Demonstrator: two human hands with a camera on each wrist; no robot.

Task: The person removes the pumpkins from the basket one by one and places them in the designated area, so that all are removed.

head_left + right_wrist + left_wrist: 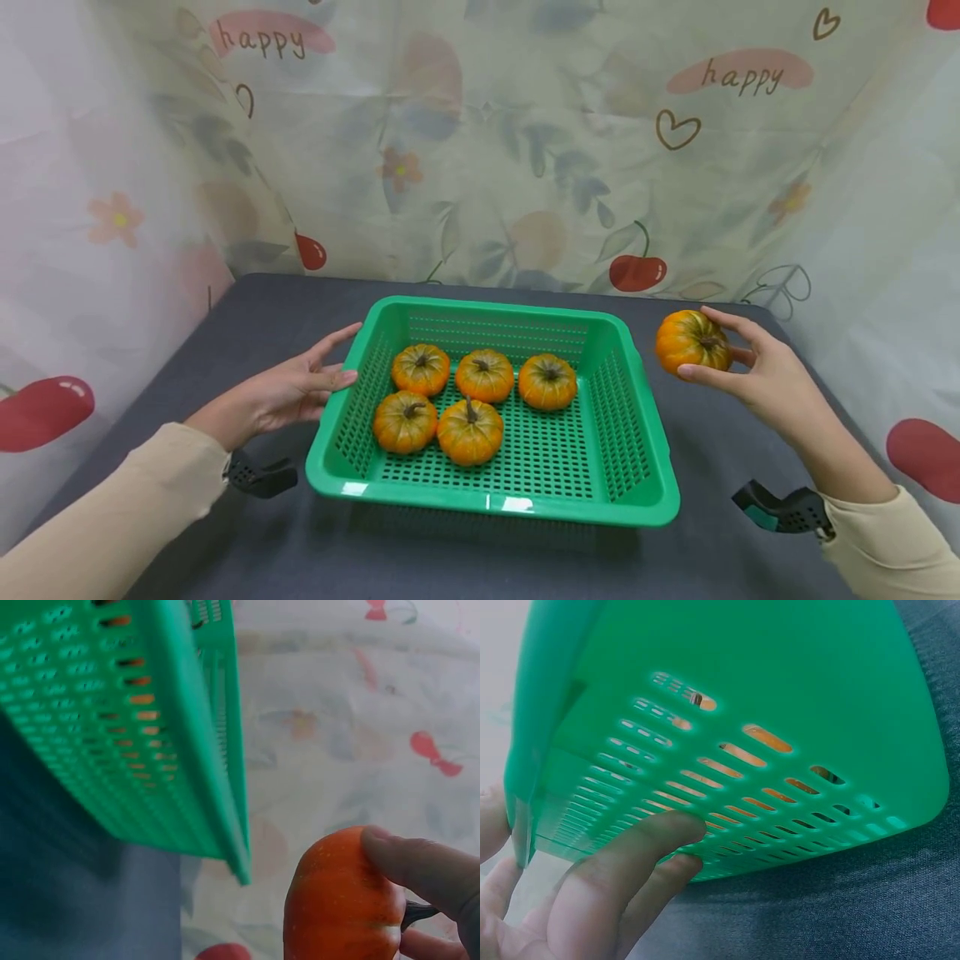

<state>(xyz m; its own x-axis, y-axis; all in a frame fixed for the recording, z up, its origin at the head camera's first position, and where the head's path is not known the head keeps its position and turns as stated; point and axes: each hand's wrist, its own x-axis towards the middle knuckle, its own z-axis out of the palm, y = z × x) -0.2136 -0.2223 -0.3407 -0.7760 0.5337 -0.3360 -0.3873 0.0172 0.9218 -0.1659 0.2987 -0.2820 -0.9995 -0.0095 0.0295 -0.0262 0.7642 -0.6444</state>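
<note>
A green plastic basket [487, 498] holds several small orange-green pumpkins [470, 433], grouped toward its left side. My left hand [288, 392] grips the basket's left rim, its thumb on top; in the left wrist view, fingers [641, 844] lie against the perforated outer wall. To the right of the basket, my right hand [772, 375] holds another small pumpkin [686, 342] in the air, thumb on one side and fingers on the other. In the right wrist view this pumpkin [337, 900] shows its orange side and dark stem, apart from the basket wall.
The basket stands on a dark grey table [292, 308]. A patterned cloth [480, 150] with cherries, hearts and "happy" lettering hangs behind and at both sides. Black devices [262, 475] are strapped at both wrists.
</note>
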